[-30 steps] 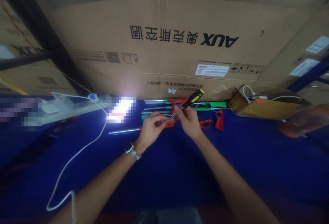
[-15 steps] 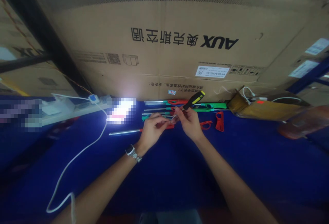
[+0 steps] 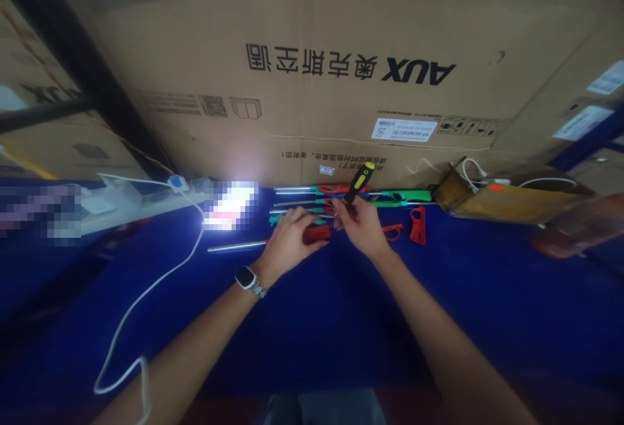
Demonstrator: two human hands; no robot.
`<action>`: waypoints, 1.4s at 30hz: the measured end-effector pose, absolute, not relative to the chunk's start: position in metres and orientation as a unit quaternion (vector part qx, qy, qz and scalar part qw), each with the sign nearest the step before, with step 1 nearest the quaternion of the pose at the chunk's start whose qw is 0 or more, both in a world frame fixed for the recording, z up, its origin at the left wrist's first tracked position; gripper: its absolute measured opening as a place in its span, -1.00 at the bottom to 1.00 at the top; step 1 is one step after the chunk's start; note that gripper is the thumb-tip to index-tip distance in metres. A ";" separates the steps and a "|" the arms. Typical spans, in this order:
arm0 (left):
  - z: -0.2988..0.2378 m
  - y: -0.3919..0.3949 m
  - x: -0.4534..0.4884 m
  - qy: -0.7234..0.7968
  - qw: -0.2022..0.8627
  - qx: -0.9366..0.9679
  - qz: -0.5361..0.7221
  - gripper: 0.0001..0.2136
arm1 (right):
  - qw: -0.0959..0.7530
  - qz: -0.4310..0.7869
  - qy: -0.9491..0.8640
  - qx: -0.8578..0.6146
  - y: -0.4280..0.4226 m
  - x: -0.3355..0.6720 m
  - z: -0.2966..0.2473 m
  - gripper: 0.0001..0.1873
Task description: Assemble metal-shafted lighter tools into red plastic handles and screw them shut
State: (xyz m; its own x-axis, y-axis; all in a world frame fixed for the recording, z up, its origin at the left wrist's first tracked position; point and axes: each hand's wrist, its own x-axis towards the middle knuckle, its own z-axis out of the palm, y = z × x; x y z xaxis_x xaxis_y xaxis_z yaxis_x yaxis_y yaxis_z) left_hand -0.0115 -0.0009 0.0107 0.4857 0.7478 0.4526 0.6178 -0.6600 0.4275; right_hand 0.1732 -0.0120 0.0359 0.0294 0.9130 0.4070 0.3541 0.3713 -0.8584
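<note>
My left hand (image 3: 291,238) lies over a red-handled stick lighter (image 3: 318,234), its thumb along the near side and its fingers on the far side, closed around the handle. The lighter's metal tube (image 3: 237,247) sticks out to the left on the blue surface. In my right hand (image 3: 361,225) is a screwdriver with a black and yellow handle (image 3: 359,182), tilted with the handle up. Its tip is hard to make out near the fingers. Behind both hands several stick lighters with red and green handles lie in a row, among them a green one (image 3: 409,196).
Right of my right hand lie two red plastic lighter parts, a shell (image 3: 417,225) and a trigger-shaped piece (image 3: 392,231). A large cardboard box (image 3: 312,87) stands behind. A brown container (image 3: 507,204) with white cables is at right, a white power strip (image 3: 151,203) and cable (image 3: 141,292) at left.
My left hand has left the screwdriver's tip and come down over the red lighter. My right hand has tipped the screwdriver more upright and shifted slightly right.
</note>
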 end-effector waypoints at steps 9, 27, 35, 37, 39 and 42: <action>0.005 0.000 -0.015 0.392 0.100 0.878 0.255 -0.78 | 0.492 0.260 -0.671 -0.490 -0.006 0.172 0.021 -0.57; 0.007 0.000 -0.016 0.387 0.103 0.883 0.245 -0.83 | 0.446 0.248 -0.700 -0.500 0.004 0.173 0.019 -0.60; 0.006 0.000 -0.016 0.390 0.103 0.882 0.246 -0.83 | 0.429 0.250 -0.716 -0.491 0.005 0.171 0.022 -0.62; 0.006 0.000 -0.017 0.389 0.102 0.881 0.249 -0.81 | 0.421 0.244 -0.724 -0.489 0.004 0.170 0.022 -0.66; 0.005 0.000 -0.017 0.389 0.103 0.881 0.250 -0.81 | 0.415 0.238 -0.729 -0.489 0.004 0.169 0.023 -0.68; 0.004 0.000 -0.018 0.387 0.107 0.881 0.251 -0.82 | 0.408 0.241 -0.729 -0.495 0.004 0.170 0.023 -0.68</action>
State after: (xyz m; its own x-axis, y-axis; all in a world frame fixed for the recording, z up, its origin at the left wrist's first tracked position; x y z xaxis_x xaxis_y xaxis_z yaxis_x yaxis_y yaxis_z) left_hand -0.0178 0.0004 0.0041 0.5748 0.7353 0.3590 0.6286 -0.6777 0.3816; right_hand 0.1703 0.0043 0.0229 -0.1786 0.9175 0.3554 0.5242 0.3944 -0.7547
